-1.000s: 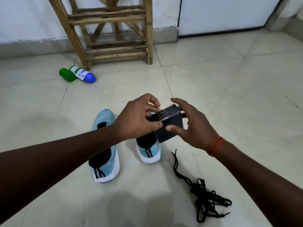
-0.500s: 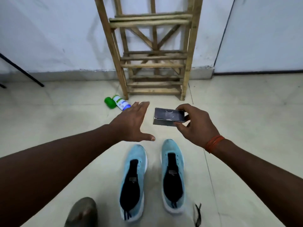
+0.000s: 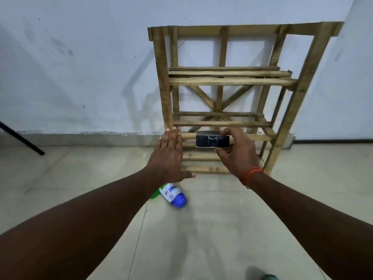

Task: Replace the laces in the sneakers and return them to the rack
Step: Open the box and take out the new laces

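Holding a small black box (image 3: 212, 141) by its right end, the right grip (image 3: 236, 151) pinches it between curled fingers on top and thumb below. The box is rectangular, smooth card with a slight sheen and a pale curved mark on its face. It is closed, so its contents cannot be told. The left grip (image 3: 168, 156) is flat and spread open, fingers straight and together, holding nothing, just left of the box. Both are in front of the lower slats of the rack (image 3: 222, 81), a rough bare-wood frame of square posts, slatted shelves and crossed braces that stands on the floor (image 3: 232, 229) of glossy pale tiles against a whitish wall (image 3: 80, 67). A white plastic bottle (image 3: 172, 193) with a rounded blue cap lies on its side near the rack's foot. Orange threads (image 3: 250, 173) circle the right wrist.
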